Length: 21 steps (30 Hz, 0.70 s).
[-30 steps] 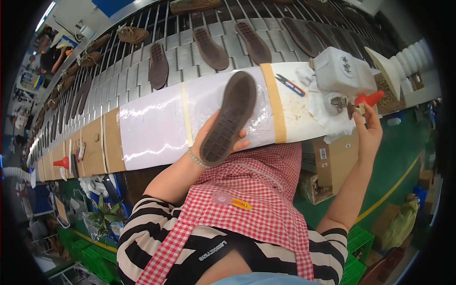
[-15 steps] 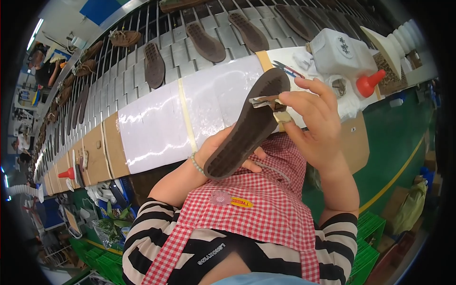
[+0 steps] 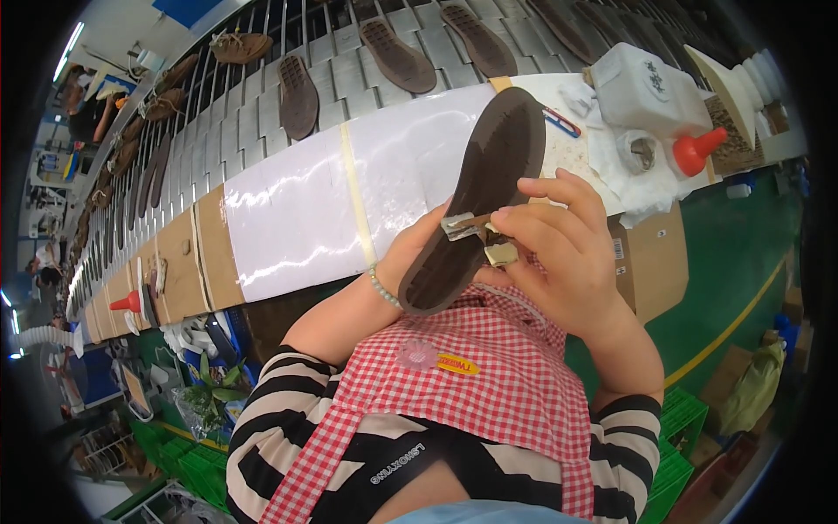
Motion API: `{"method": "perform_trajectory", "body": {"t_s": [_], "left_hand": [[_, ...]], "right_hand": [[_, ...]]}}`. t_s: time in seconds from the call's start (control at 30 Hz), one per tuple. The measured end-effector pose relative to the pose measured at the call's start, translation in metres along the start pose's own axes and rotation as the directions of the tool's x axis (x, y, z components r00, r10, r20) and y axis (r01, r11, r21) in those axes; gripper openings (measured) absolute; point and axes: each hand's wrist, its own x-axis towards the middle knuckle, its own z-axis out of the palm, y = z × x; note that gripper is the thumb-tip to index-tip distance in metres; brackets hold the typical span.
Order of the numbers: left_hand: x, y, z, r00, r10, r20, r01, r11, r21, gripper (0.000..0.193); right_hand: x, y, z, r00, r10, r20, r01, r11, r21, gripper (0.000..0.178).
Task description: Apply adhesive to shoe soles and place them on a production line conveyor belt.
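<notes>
A dark brown shoe sole [image 3: 504, 131] is held tilted above my lap, its toe end pointing up and away. My left hand [image 3: 415, 244] grips it from behind near the narrow end; most of those fingers are hidden under the sole. My right hand [image 3: 567, 253] pinches a small flat brush [image 3: 461, 225] with a brown handle and a pale, coated head. That head touches the sole's face, toward the heel. A small yellowish block [image 3: 501, 254] also sits at my right fingers. Part of the sole's toe end looks darker, as if wet.
Beyond the worktop [image 3: 288, 214] runs a slatted metal conveyor [image 3: 340, 96] carrying several soles and brown shoes [image 3: 240, 47]. A white plastic jug [image 3: 642, 92], a red-nozzled bottle [image 3: 698, 152] and a pen-like tool [image 3: 561, 122] lie right. Another red-nozzled bottle [image 3: 127, 302] is far left.
The brush has moved down the sole from its upper middle toward the heel. The sole has risen slightly and stands more upright. My right hand has moved lower and left.
</notes>
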Motion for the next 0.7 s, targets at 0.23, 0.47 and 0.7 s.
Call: {"method": "perform_trajectory", "body": {"t_s": [0.23,0.47,0.7], "left_hand": [[0.024,-0.004,-0.013,0.987,0.148,-0.056,-0.146,0.989,0.037,0.042],[0.035,-0.005,-0.002,0.983,0.174,-0.06,-0.173,0.985,0.018,0.04],[0.032,-0.002,-0.019,0.988,0.144,0.046,-0.139,0.985,-0.102,0.038]], "right_hand": [[-0.006,-0.007,0.01,0.999,0.02,0.037,-0.024,0.995,0.097,0.042],[-0.013,-0.013,0.015,0.995,-0.051,0.089,0.034,0.983,0.182,0.042],[-0.004,-0.012,0.014,0.999,-0.006,0.046,0.002,0.996,0.086,0.043]]}}
